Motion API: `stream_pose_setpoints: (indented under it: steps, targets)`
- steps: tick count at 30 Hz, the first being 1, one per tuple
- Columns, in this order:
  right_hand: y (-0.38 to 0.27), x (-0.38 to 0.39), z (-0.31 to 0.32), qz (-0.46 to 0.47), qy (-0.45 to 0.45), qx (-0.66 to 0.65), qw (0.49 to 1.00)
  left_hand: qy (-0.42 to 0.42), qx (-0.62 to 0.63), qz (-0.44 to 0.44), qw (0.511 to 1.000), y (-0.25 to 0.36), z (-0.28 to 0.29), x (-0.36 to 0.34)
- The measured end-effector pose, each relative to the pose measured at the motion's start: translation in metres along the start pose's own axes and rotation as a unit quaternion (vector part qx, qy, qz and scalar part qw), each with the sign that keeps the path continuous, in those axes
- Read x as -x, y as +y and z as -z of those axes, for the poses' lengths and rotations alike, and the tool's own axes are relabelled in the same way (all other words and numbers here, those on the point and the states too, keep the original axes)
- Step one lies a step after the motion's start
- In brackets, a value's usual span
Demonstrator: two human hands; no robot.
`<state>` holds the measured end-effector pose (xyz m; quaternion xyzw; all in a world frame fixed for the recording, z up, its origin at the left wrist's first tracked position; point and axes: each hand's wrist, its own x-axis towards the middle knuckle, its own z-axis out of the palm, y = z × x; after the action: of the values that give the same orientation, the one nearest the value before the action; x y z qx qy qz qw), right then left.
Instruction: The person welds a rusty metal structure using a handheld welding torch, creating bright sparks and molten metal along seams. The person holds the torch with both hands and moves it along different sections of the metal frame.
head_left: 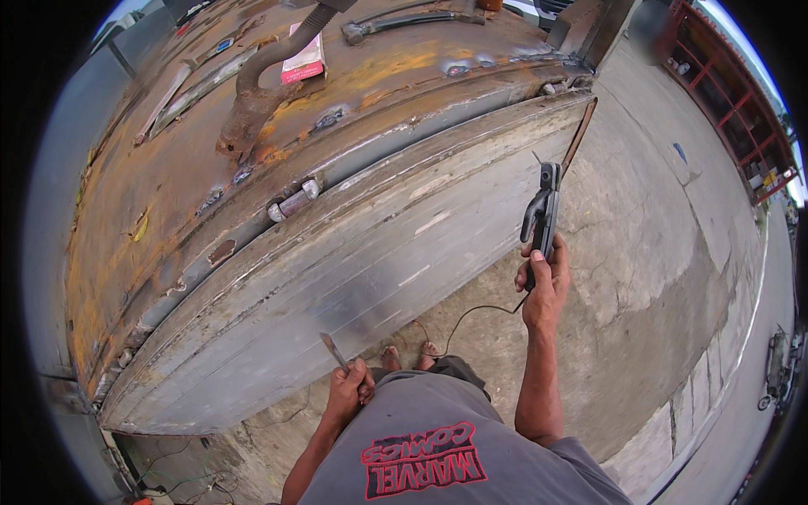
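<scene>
My right hand [545, 282] is wrapped round the black handle of a welding electrode holder [547, 206], raised beside the right end of a grey metal panel [454, 210]. A short thin rod sticks out at the holder's jaws, and a dark cable [471, 310] loops from its lower end toward my feet. Low in front of my body, my left hand [348, 391] is closed on a narrow flat metal strip [332, 349] with a rusty, chisel-like end, tilted up and left over the panel. What part of the strip lies inside the fist is hidden.
Along its upper edge the panel meets a rusty metal bed [194, 168] at barrel-shaped hinges [295, 200]. On the bed lie a hammer [404, 27], a red-and-white box [305, 63] and a bent rusty pipe [252, 84]. Cracked concrete [623, 278] spreads right; red shelving [736, 101] stands beyond.
</scene>
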<state>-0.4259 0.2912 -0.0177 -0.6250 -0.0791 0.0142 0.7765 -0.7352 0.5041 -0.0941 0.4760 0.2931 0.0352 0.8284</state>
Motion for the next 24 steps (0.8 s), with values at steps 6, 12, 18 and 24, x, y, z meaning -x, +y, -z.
stream_pose_setpoints:
  steps: [6,12,18,24]
  targets:
    - [-0.013,-0.007,-0.016,0.006,-0.032,0.069,0.997,-0.016,-0.051,0.010,0.999,0.011,0.004,-0.008]
    - [-0.025,-0.003,-0.036,0.009,-0.054,0.134,0.989,-0.091,-0.195,-0.007,0.977,0.049,0.003,-0.034]
    - [-0.030,0.004,-0.048,0.035,-0.031,0.152,0.987,-0.182,-0.401,-0.162,0.883,0.117,-0.021,-0.079]
    - [-0.044,0.016,-0.059,0.037,-0.011,0.178,0.983,-0.277,-0.449,-0.215,0.822,0.193,-0.069,-0.111]
